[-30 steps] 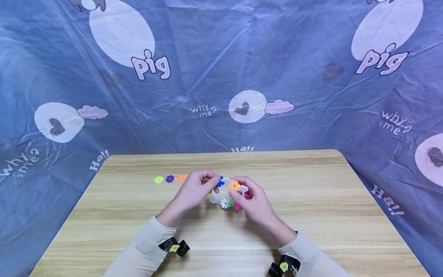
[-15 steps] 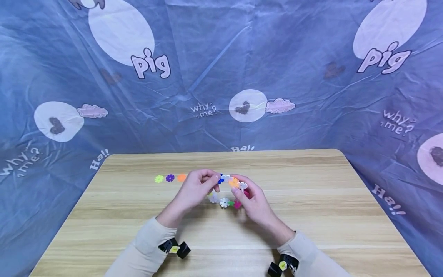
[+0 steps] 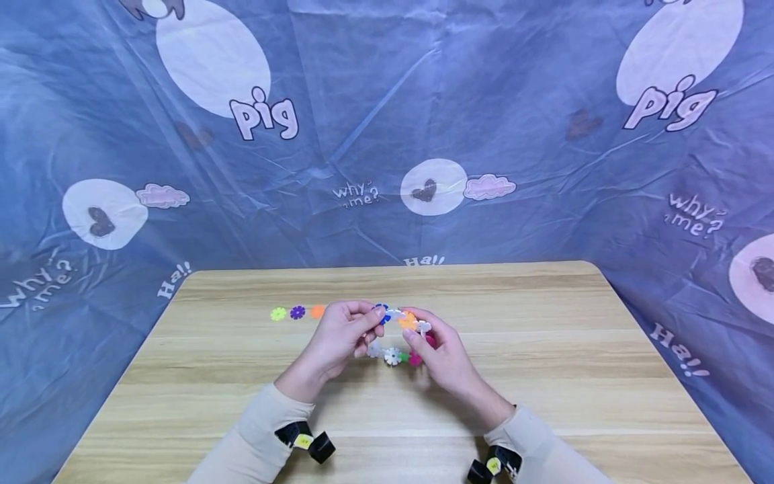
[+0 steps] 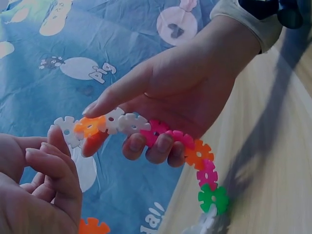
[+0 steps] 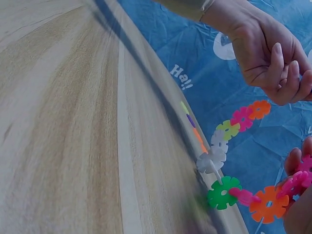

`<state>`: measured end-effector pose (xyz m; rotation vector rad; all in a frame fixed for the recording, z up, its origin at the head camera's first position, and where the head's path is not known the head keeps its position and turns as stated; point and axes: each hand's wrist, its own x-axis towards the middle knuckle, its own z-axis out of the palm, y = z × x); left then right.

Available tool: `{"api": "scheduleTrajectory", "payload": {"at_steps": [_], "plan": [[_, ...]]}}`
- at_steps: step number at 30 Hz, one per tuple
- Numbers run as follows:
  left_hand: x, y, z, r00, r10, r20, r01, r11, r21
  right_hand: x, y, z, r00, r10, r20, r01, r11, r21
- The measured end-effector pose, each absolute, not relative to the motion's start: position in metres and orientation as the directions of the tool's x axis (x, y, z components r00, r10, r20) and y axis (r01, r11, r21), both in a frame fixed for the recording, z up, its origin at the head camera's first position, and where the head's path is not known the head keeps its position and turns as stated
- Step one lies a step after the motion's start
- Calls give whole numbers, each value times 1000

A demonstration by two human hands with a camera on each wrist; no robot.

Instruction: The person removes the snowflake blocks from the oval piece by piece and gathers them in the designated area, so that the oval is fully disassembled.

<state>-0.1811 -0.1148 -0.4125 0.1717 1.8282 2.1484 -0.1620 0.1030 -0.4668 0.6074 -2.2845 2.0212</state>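
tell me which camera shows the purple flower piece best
Head view: the purple flower piece lies uncovered, its notched outline clear. The right wrist view shows just a thin slanted sliver; the left wrist view, none of it.

A person's left forearm point(image 3: 256, 430) and right forearm point(image 3: 544, 447), both in pale long sleeves, slant inward from the lower edge. The left hand point(image 3: 341, 333) pinches between thumb and index finger, its other fingers bent. The right hand point(image 3: 447, 353) grips with thumb extended and lower fingers curled. The hands are near each other but apart.
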Motion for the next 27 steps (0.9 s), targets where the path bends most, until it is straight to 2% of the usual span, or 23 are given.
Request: {"api": "scheduleTrajectory", "payload": {"at_steps": [6,22,27], "plan": [[-180,-114,-412,-946,299,-125,-173,-141,975,-162,104,-468,-921,-275,278,-312,90,-946],[-182,-116,-410,-933,342,-113,-128,-19,992,-163,104,-466,-918,-284,275,-313,98,-945],[-181,-116,-412,-936,334,-107,-127,-38,991,-163,104,-466,-918,-279,282,-321,103,-942]]}}
